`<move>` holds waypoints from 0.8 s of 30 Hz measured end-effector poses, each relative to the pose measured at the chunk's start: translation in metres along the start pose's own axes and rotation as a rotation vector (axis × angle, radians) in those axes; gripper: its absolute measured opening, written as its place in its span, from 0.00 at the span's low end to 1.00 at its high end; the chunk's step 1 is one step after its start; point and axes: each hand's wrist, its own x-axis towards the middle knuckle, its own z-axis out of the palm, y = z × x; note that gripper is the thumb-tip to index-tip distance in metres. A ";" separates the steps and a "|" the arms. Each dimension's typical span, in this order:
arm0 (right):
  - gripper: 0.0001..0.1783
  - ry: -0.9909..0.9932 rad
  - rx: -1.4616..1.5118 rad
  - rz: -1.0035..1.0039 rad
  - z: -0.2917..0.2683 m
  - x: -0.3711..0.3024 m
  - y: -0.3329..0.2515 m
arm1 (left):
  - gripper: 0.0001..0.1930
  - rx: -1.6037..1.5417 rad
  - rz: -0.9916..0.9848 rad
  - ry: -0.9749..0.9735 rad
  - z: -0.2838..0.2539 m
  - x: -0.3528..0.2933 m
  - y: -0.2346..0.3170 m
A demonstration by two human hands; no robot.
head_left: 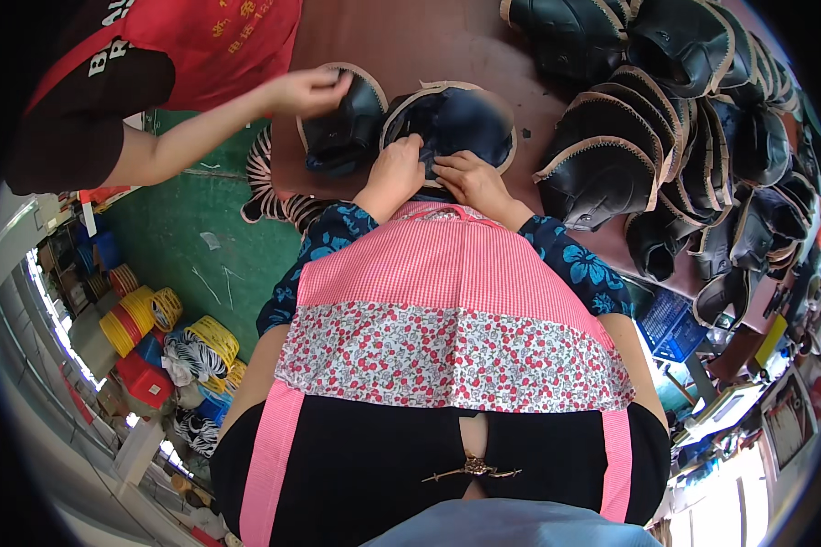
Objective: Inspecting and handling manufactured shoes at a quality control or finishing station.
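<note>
In front of me on the brown table lies a black shoe upper [506, 137] with a tan stitched edge, its dark lining facing up. My left hand [397, 171] reaches inside its near left part, fingers closed on the lining. My right hand [476, 184] is beside it, fingers bent and gripping the near edge of the same piece. What exactly sits between the fingertips is too small to make out. Left of it stands another black shoe upper [360, 114] with tan trim. A co-worker's hand [312, 93] with curled fingers hovers at its upper left edge.
Many black shoe uppers [602, 178] are stacked along the table's right side. The brown table [392, 36] stretches away from me. A person in a red apron [233, 41] stands at the left. Zebra-striped material [265, 173] hangs by the table edge, and a blue crate [670, 324] is at lower right.
</note>
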 end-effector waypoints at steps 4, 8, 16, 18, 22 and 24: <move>0.15 0.027 0.060 0.053 0.001 0.000 0.000 | 0.09 0.096 0.051 -0.016 0.000 -0.009 -0.002; 0.15 -0.032 0.085 -0.023 0.000 0.001 0.004 | 0.06 0.068 0.141 0.005 0.006 -0.016 -0.005; 0.16 -0.066 0.199 0.041 0.010 -0.009 0.018 | 0.12 0.161 0.373 -0.184 -0.013 -0.023 -0.007; 0.16 0.042 0.421 0.212 0.014 -0.013 0.022 | 0.15 0.100 0.472 -0.208 -0.026 -0.024 -0.013; 0.15 0.194 0.376 0.176 0.014 -0.023 0.027 | 0.23 0.135 0.598 -0.214 -0.034 -0.024 -0.019; 0.13 0.343 0.272 0.318 0.010 -0.029 0.030 | 0.24 0.176 0.599 -0.196 -0.025 -0.024 -0.018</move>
